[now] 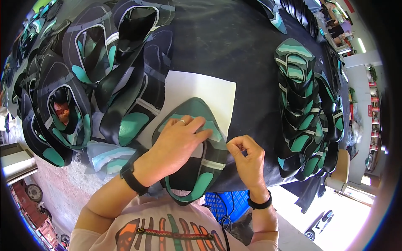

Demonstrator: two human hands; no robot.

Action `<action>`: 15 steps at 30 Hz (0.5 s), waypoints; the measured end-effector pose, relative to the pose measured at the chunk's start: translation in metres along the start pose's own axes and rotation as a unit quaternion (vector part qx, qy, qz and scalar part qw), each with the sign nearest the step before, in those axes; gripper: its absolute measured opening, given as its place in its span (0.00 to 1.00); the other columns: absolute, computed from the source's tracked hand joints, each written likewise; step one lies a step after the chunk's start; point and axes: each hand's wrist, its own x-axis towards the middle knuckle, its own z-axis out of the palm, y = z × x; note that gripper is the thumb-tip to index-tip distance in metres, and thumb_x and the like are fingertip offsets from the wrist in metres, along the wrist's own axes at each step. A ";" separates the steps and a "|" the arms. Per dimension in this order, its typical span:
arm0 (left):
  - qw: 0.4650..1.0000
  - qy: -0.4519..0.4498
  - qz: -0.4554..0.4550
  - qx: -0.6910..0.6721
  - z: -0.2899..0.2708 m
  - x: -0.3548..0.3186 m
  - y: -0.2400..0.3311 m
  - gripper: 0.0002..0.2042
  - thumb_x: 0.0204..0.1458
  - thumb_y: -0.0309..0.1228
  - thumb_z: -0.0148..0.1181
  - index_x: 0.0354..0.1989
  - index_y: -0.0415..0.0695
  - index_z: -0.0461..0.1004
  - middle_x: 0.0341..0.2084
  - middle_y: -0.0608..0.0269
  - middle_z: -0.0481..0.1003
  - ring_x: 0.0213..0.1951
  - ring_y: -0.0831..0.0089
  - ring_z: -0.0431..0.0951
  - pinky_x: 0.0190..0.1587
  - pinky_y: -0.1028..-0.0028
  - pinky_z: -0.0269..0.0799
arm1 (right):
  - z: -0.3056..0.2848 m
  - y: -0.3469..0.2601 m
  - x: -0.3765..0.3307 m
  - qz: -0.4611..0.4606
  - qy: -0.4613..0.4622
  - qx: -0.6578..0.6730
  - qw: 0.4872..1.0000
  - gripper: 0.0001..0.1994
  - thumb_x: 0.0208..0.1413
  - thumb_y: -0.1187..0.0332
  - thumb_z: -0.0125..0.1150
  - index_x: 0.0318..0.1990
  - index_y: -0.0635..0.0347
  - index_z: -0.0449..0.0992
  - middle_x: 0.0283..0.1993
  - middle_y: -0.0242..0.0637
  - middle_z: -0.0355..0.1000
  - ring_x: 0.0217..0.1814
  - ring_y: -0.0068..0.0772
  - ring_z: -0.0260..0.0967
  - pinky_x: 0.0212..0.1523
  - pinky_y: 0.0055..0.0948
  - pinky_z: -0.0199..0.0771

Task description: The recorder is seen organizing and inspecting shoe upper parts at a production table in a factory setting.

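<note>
A shoe upper (197,104) in black, grey-green and teal lies in front of me, its toe pointing away and its heel loop toward my body. Part of it rests on a white sheet of paper (205,81). My left hand (178,144) lies over the toe area, fingers spread and pressing on a pale teal overlay piece (214,133). At the upper's right edge, my right hand (249,159) has thumb and forefinger pinched together. Whatever is between those fingertips is too small to make out.
Several similar shoe uppers (63,79) are heaped at the left. Another overlapping row of uppers (299,108) runs along the right on the black table cover (209,37). Light blue patterned pieces (109,158) lie at the near left edge. Below the table is a blue crate (235,205).
</note>
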 end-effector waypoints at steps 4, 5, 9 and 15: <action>1.000 0.008 -0.001 0.003 0.003 0.000 0.000 0.19 0.51 0.24 0.60 0.53 0.49 0.76 0.47 0.63 0.70 0.49 0.63 0.73 0.51 0.63 0.68 | 0.000 0.006 -0.002 0.157 -0.013 0.159 0.975 0.07 0.61 0.69 0.65 0.33 0.64 0.79 0.27 0.27 0.72 0.25 0.19 0.64 0.28 0.22 0.63; 1.000 0.010 -0.008 0.002 0.004 -0.001 0.000 0.18 0.52 0.27 0.62 0.53 0.49 0.76 0.47 0.63 0.71 0.49 0.63 0.73 0.51 0.62 0.68 | -0.006 -0.003 0.004 0.238 -0.055 0.205 0.948 0.08 0.62 0.68 0.64 0.35 0.64 0.78 0.28 0.26 0.72 0.23 0.15 0.61 0.25 0.19 0.59; 1.000 -0.006 -0.023 -0.006 0.003 0.001 0.005 0.17 0.53 0.31 0.64 0.53 0.49 0.76 0.47 0.63 0.71 0.50 0.62 0.73 0.51 0.61 0.68 | -0.019 -0.002 0.008 0.380 -0.147 0.358 0.840 0.07 0.64 0.68 0.61 0.37 0.62 0.76 0.26 0.26 0.68 0.18 0.09 0.51 0.19 0.14 0.47; 1.000 -0.002 -0.017 -0.007 0.006 -0.002 0.003 0.18 0.53 0.30 0.64 0.54 0.48 0.76 0.48 0.62 0.71 0.52 0.62 0.73 0.53 0.59 0.67 | -0.029 0.003 0.004 0.443 -0.209 0.479 0.728 0.06 0.64 0.70 0.58 0.37 0.63 0.75 0.25 0.24 0.65 0.17 0.10 0.49 0.18 0.15 0.46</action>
